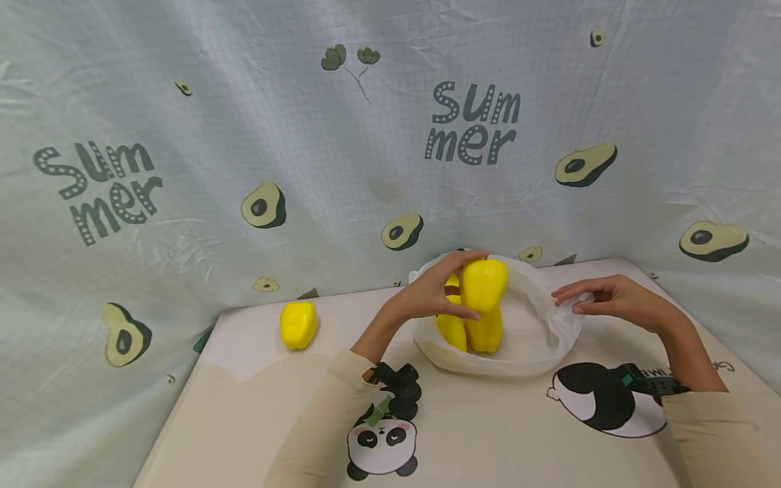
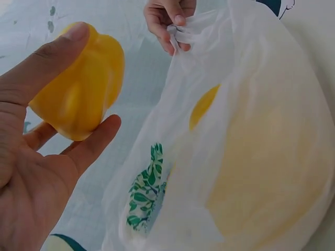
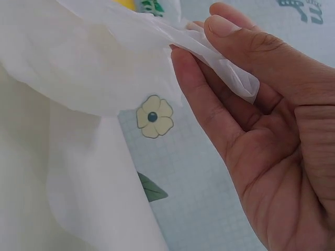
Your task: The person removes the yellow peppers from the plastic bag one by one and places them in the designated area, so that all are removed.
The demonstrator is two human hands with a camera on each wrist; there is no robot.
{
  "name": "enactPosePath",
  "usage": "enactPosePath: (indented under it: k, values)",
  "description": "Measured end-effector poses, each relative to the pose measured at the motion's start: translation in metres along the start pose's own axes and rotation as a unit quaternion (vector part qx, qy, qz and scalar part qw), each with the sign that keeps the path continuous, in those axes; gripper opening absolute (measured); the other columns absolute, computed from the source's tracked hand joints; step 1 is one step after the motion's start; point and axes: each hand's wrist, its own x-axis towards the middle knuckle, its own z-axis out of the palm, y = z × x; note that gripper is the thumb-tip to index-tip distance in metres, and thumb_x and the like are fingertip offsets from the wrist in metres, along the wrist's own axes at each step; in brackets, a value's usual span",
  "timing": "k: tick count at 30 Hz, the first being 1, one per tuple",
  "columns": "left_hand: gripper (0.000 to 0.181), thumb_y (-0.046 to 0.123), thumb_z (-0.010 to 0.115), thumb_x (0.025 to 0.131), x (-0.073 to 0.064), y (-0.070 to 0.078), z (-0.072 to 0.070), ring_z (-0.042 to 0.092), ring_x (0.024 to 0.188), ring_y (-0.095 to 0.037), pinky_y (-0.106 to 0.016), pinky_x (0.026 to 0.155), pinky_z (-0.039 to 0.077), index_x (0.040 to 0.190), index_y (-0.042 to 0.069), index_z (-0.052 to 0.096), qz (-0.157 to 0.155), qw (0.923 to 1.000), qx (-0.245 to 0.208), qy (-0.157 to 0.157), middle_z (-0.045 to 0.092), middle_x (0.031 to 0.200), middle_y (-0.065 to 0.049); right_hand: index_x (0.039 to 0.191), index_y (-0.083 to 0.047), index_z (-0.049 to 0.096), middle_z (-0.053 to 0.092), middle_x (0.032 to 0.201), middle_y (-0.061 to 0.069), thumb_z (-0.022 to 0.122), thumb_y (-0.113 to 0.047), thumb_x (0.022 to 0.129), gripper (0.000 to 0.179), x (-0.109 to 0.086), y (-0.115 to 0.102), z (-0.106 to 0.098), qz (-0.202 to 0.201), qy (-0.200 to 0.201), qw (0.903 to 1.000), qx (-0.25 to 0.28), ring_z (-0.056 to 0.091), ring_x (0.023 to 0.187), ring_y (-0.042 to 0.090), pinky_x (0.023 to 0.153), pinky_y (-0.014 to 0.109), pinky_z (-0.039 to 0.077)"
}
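Observation:
A yellow bell pepper (image 1: 483,285) is gripped between the thumb and fingers of my left hand (image 1: 430,288), above the mouth of a white plastic bag (image 1: 488,366). The left wrist view shows the same pepper (image 2: 86,83) with fingers around it. Inside the bag lie more yellow peppers (image 1: 485,332), partly hidden by the held one. My right hand (image 1: 616,303) pinches the bag's right rim; in the right wrist view a twisted strip of the plastic (image 3: 225,68) runs between thumb and fingers.
Another yellow bell pepper (image 1: 298,325) stands on the table (image 1: 256,420) to the left. A packet with green leaf print (image 2: 146,191) shows beside or through the bag in the left wrist view. Behind the table hangs a patterned curtain (image 1: 342,149).

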Motion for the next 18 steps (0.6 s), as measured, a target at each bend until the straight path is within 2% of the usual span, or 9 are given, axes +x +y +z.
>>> enactPosePath:
  k: [6, 18]
  values:
    - [0.090, 0.009, 0.088, 0.079, -0.018, -0.002, -0.003, 0.044, 0.135, -0.018, -0.033, 0.109, 0.047, 0.153, 0.013, 0.037, -0.017, 0.9998, 0.010, 0.008, 0.039, 0.154, -0.005, 0.120, -0.003, 0.074, 0.072, 0.125, 0.004, 0.069, -0.003, 0.095, 0.025, 0.002, 0.002, 0.001, -0.007, -0.002, 1.0000, 0.002, 0.062, 0.112, -0.002, 0.083, 0.020, 0.056]
    - [0.091, 0.005, 0.090, 0.075, -0.047, -0.004, -0.009, 0.040, 0.138, -0.021, -0.037, 0.108, 0.048, 0.151, 0.016, 0.041, -0.032, 0.9984, -0.012, 0.045, 0.035, 0.152, -0.006, 0.121, -0.004, 0.073, 0.072, 0.123, 0.007, 0.069, -0.003, 0.095, 0.026, 0.004, 0.003, 0.001, -0.011, -0.002, 0.9999, 0.002, 0.061, 0.112, -0.003, 0.081, 0.020, 0.056]
